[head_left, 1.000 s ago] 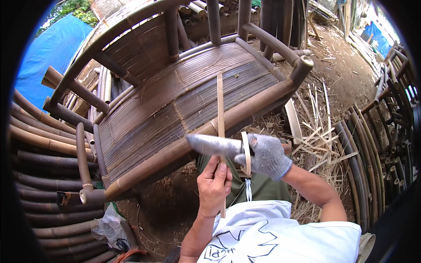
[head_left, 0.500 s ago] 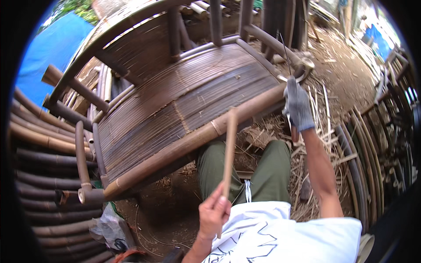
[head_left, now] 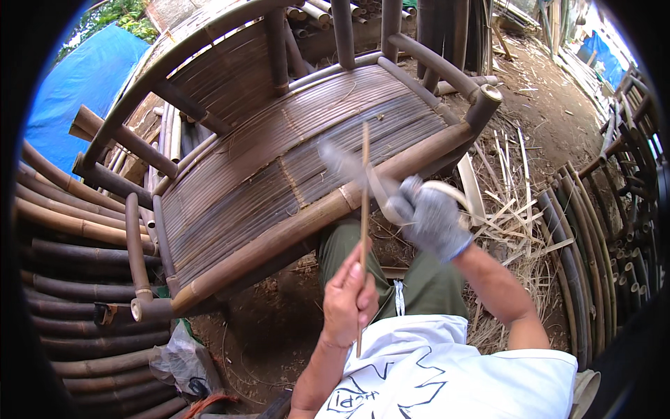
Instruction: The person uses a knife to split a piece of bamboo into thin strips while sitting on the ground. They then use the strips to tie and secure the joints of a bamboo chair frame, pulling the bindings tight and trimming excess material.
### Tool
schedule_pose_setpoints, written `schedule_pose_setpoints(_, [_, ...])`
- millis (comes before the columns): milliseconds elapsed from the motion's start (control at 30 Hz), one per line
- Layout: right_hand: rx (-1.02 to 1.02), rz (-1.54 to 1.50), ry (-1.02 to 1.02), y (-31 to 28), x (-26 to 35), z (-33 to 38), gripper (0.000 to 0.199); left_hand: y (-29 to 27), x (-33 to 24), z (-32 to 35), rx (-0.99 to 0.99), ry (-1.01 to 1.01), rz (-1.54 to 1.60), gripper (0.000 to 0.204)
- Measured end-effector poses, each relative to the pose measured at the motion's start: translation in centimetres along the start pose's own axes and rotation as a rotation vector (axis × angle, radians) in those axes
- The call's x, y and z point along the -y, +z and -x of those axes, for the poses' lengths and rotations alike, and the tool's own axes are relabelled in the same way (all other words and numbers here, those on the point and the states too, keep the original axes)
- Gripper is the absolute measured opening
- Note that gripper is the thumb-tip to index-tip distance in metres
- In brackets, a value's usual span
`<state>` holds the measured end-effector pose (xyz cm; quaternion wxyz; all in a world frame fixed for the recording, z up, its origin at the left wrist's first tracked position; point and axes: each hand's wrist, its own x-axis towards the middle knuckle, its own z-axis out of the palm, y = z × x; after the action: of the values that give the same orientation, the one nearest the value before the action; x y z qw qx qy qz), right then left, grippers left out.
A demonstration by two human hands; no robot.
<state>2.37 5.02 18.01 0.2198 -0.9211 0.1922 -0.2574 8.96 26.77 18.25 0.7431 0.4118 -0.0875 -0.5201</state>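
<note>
My bare left hand (head_left: 349, 297) is closed around the lower part of a thin bamboo strip (head_left: 365, 202), which stands nearly upright in front of the bench. My right hand (head_left: 434, 220), in a grey knitted glove, grips a knife (head_left: 340, 162). Its blade is smeared by motion and crosses the strip above my left hand; whether it touches cannot be told. A pale curved piece shows beside the glove, its kind unclear. Right behind both hands stands a brown bamboo bench (head_left: 244, 199) with a slatted seat, a thick front rail (head_left: 279, 241) and a backrest.
My knees in green trousers (head_left: 349, 258) are against the bench front. Bamboo shavings (head_left: 516, 241) lie on the dirt floor to the right. Bamboo poles are stacked at left (head_left: 91, 290) and right (head_left: 569, 258). A plastic bag (head_left: 183, 359) sits at lower left, a blue tarp (head_left: 87, 84) farther back.
My right hand has swung from the bench's right corner down and left to the strip, bringing the knife across it. My left hand has risen slightly, the strip now more upright.
</note>
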Motion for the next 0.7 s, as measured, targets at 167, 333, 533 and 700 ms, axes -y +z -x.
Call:
schedule_pose_setpoints(167, [-0.166, 0.365, -0.074, -2.5, -11.4, -4.9, 0.03, -2.2, 2.2, 3.6, 0.172, 0.004, -0.039, 0.047])
schedule_pose_setpoints(333, [-0.093, 0.235, -0.315, -2.8, -2.9, -1.8, 0.033, -2.2, -0.5, 0.5, 0.032, 0.032, 0.145, 0.046])
schedule_pose_setpoints(533, [0.031, 0.047, -0.034, -0.3, 0.9, 0.3, 0.051, -1.2, -0.1, 0.6, 0.026, 0.017, 0.063, 0.047])
schedule_pose_setpoints(700, [-0.1, 0.123, -0.003, -0.1, -2.2, -2.0, 0.045, -1.5, 1.1, 1.6, 0.021, -0.008, 0.016, 0.05])
